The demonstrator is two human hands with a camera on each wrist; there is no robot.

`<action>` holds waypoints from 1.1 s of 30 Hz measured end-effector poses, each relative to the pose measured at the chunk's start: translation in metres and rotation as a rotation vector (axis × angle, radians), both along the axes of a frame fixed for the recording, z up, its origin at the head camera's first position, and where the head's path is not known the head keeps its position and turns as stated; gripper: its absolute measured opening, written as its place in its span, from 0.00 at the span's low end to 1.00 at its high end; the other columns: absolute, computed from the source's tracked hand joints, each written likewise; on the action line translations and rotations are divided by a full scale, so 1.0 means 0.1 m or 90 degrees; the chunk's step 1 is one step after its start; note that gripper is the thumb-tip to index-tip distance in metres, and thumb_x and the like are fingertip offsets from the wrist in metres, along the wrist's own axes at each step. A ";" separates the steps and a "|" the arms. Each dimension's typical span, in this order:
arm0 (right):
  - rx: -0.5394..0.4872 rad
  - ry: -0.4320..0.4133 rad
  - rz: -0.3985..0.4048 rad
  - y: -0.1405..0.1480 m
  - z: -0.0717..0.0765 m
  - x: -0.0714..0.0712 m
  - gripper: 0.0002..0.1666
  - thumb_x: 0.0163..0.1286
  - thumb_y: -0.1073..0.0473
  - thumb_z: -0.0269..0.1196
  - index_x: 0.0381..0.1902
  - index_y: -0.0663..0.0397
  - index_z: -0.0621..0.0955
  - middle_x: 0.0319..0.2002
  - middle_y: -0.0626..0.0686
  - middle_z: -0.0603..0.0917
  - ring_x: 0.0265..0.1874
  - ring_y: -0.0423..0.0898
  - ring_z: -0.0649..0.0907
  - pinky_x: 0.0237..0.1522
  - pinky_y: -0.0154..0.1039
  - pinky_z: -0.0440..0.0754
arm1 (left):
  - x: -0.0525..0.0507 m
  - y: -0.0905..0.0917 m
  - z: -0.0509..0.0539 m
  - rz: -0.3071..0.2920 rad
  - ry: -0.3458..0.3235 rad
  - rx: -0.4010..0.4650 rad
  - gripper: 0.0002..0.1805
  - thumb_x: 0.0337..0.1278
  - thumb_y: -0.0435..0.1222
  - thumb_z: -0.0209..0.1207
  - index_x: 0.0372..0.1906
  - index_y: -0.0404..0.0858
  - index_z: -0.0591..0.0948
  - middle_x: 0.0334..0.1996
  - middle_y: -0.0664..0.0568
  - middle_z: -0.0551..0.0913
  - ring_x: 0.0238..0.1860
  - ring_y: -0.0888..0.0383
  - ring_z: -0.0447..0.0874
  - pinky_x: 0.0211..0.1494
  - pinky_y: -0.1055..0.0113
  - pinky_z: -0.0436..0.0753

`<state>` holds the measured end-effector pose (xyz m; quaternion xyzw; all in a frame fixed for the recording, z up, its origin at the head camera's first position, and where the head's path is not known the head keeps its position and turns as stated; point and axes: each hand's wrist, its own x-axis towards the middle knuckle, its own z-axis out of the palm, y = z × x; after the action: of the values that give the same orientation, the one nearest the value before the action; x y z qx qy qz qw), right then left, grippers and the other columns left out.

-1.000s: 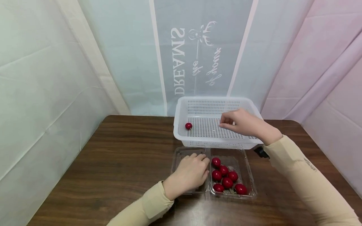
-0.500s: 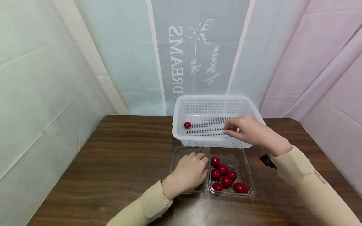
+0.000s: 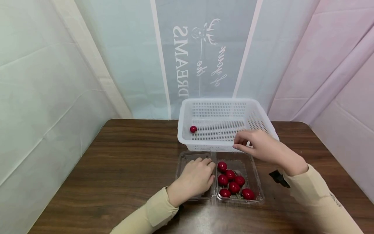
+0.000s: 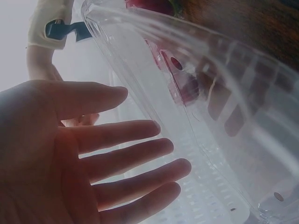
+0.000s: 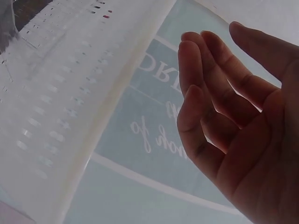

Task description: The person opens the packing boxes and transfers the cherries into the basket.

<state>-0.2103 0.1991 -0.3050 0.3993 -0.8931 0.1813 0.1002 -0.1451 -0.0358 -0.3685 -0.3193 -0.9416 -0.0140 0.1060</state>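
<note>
Over the lid half of a clear plastic box, my left hand rests with its fingers extended at the middle edge; the left wrist view shows its palm bare beside the clear plastic. Several red cherries lie in the right half of the box. Behind it stands a white perforated basket with one red cherry at its left. My right hand hovers over the basket's front right edge, fingers loosely bent, and the right wrist view shows that hand holding nothing.
The dark wooden table extends left and right of the box. A printed grey-blue curtain hangs directly behind the basket, and pale cloth walls stand on both sides.
My right hand has moved from above the inside of the basket toward its front right edge, nearer to me. My left hand stays on the box. The cherries lie as before.
</note>
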 end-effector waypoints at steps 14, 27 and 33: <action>-0.010 -0.068 0.062 -0.04 -0.22 0.12 0.05 0.62 0.58 0.65 0.30 0.42 0.79 0.26 0.35 0.78 0.24 0.28 0.73 0.26 0.30 0.75 | 0.00 -0.01 0.04 -0.001 -0.010 0.007 0.13 0.56 0.46 0.60 0.42 0.43 0.82 0.43 0.55 0.83 0.38 0.56 0.81 0.36 0.64 0.80; -0.025 -0.097 0.106 -0.05 -0.39 0.17 0.08 0.58 0.60 0.68 0.30 0.42 0.79 0.27 0.35 0.78 0.21 0.30 0.72 0.24 0.28 0.74 | -0.01 -0.02 0.03 0.002 -0.017 0.004 0.13 0.57 0.46 0.59 0.42 0.43 0.82 0.45 0.54 0.83 0.39 0.56 0.81 0.38 0.63 0.80; -0.032 -0.078 0.127 -0.07 -0.45 0.19 0.11 0.54 0.62 0.71 0.30 0.42 0.79 0.28 0.36 0.80 0.24 0.31 0.75 0.26 0.30 0.77 | -0.01 -0.01 0.03 0.000 -0.014 0.005 0.12 0.56 0.46 0.59 0.41 0.43 0.82 0.44 0.54 0.83 0.38 0.56 0.81 0.37 0.63 0.80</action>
<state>-0.1917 0.1926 -0.3496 0.4721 -0.8484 0.2364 0.0368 -0.1460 -0.0368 -0.3653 -0.3187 -0.9427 -0.0208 0.0970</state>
